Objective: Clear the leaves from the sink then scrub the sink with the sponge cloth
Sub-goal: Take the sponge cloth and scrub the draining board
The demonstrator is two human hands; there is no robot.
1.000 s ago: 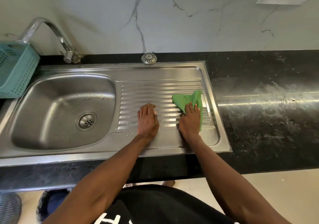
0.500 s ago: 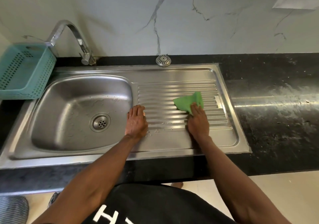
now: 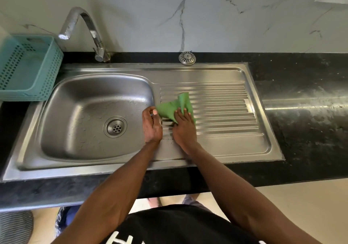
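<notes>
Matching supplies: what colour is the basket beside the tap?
Teal basket, perforated sides; head view.

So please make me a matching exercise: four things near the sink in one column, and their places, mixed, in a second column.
Things:
1. green cloth
2. teal basket
3. round strainer
4. drain

Places:
A. on the black counter behind the sink
B. at the bottom of the basin
C. on the ribbed drainboard, under the hands
D. left of the tap

Pairs: 1-C, 2-D, 3-A, 4-B
</notes>
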